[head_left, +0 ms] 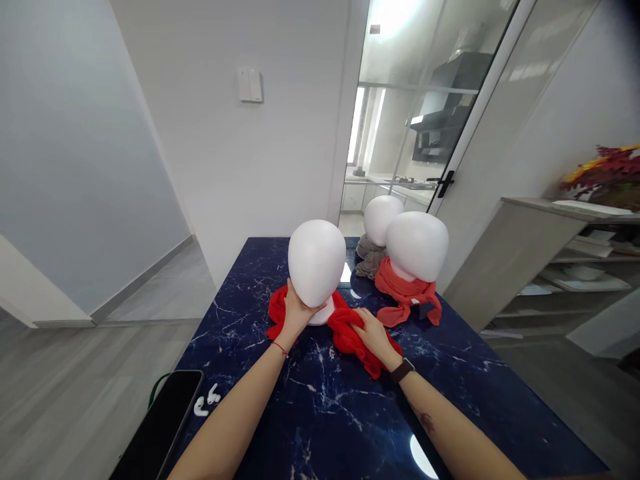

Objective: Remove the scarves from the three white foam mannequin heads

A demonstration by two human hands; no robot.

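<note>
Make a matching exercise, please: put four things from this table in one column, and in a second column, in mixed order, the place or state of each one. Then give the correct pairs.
Column one:
1. nearest white head
2. bright red scarf
3. grey scarf
4. black phone

Column two:
A. around the neck of the farthest head
B. at the near left edge of the table
C. held at the lower part by the left hand
D. lying on the table under the right hand

Pairs: 1-C, 2-D, 3-A, 4-B
</note>
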